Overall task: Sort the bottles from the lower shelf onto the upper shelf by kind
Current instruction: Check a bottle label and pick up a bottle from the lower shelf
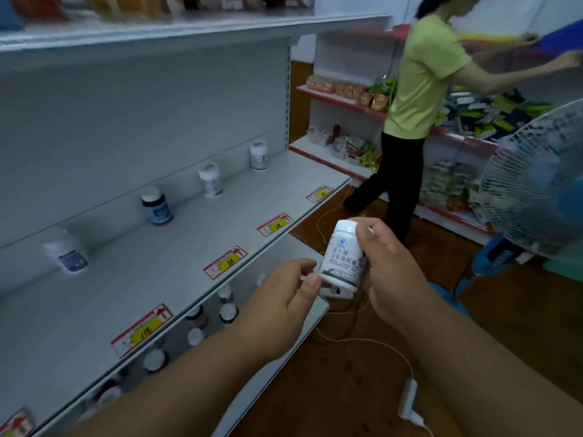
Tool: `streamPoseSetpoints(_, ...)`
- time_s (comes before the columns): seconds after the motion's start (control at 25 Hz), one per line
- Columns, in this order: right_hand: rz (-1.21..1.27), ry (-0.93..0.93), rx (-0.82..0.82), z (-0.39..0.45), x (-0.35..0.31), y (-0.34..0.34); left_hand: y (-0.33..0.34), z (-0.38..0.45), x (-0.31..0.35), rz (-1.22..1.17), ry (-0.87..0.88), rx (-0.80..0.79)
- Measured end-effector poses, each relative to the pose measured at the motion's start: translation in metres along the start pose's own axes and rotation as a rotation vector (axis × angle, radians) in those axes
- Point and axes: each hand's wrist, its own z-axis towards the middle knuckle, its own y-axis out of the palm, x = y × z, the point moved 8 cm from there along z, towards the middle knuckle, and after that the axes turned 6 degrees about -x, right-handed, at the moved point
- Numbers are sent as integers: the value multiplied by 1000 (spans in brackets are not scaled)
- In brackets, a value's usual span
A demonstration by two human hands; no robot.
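I hold a small white plastic bottle with a white cap and dark printed label (344, 253) in front of the grey metal upper shelf (176, 247), out past its front edge and above the lower shelf (284, 266). My right hand (388, 266) grips it around the body, thumb near the cap. My left hand (284, 298) pinches its bottom edge with thumb and fingertips, so both hands are closed on this one bottle.

I judge that the step now is to read the label and choose the right place. To do it well, I should keep the label turned to me and compare it with the bottles standing at the back of the upper shelf. It looks most like the two white bottles with grey labels (209, 179) toward the right end, so I would stand it upright beside them, label forward, without knocking them.

On the upper shelf I count four bottles: those two, one dark blue bottle with a white cap (156, 205) left of them, and one white bottle with a blue label (67, 252) further left. On the lower shelf I count about seven white-capped bottles (227, 312), but some are half hidden, so I cannot be sure.
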Motion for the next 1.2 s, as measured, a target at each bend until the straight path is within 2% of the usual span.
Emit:
streamPoseSetpoints(0.16, -1, 45, -113, 89, -5, 5, -25, 65, -22, 16, -92, 97)
streamPoseSetpoints(0.36, -25, 38, -156, 199, -17, 20, -67, 158, -59, 10, -41, 198)
streamPoseSetpoints(0.56, -228, -41, -215, 299, -37, 8, -87, 251, -78, 160, -156, 160)
streamPoseSetpoints(0.72, -388, -47, -255, 384, -25, 7, -101, 302, -102, 265, -265, 201)
streamPoseSetpoints(0.88, -556, -100, -448, 469, -14, 27, -112, 342, -123, 318, -427, 300)
streamPoseSetpoints(1.08, -792, -186, -627, 529, -16, 52, -136, 381, -114, 692, -508, 558)
streamPoseSetpoints(1.2, -899, -311, -739, 542, -16, 73, -144, 404, -125, 790, -597, 513)
